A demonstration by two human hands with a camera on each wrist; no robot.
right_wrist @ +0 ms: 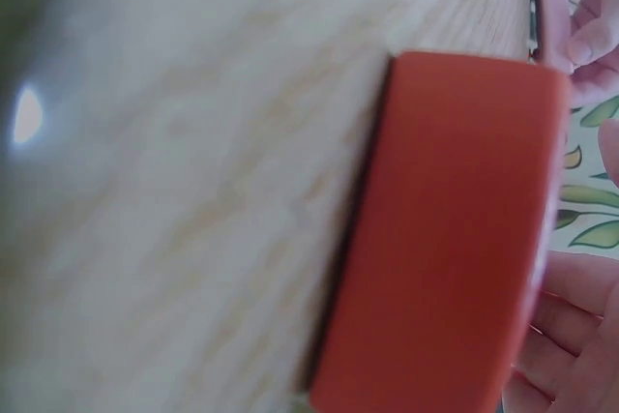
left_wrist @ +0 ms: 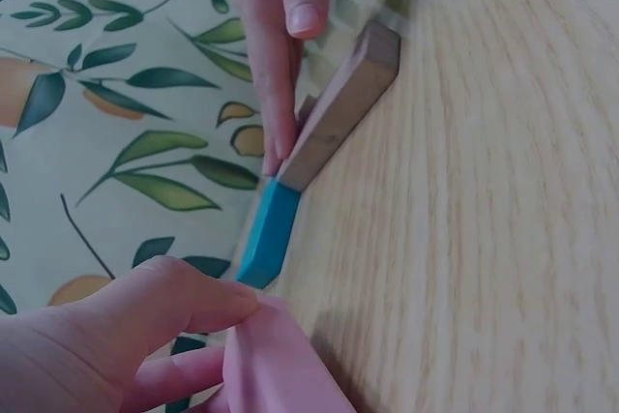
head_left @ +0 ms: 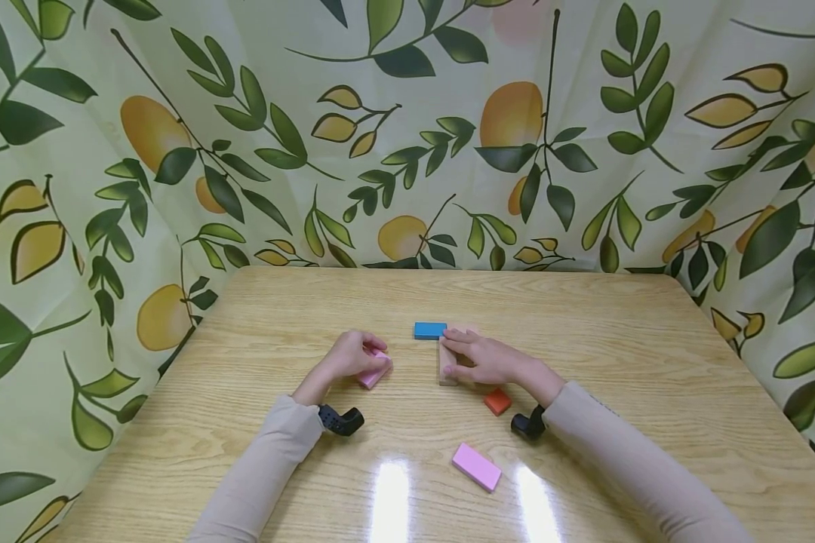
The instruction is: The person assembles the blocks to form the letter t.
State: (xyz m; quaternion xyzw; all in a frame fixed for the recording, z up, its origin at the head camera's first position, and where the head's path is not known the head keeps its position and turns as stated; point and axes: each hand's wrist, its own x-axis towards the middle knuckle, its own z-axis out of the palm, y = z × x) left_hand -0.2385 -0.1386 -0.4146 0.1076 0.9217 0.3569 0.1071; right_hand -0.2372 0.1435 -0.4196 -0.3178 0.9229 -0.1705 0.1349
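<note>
My left hand (head_left: 350, 356) pinches a pink block (head_left: 375, 371) between thumb and fingers, low over the wooden table; the block also shows in the left wrist view (left_wrist: 280, 360). To its right, my right hand (head_left: 484, 356) reaches over a plain wooden block (head_left: 447, 363). Its fairly straight fingers touch the block's far end, and the thumb lies by the side. A blue block (head_left: 430, 330) meets that far end at a corner. Another pale wooden block (head_left: 463, 328) is partly hidden behind the right hand.
An orange-red block (head_left: 497, 401) lies below the right hand, close to the wrist strap. Nearer the front is a second pink block (head_left: 477, 467). A cloth with leaves and fruit (head_left: 407, 151) hangs behind the table (head_left: 299, 294).
</note>
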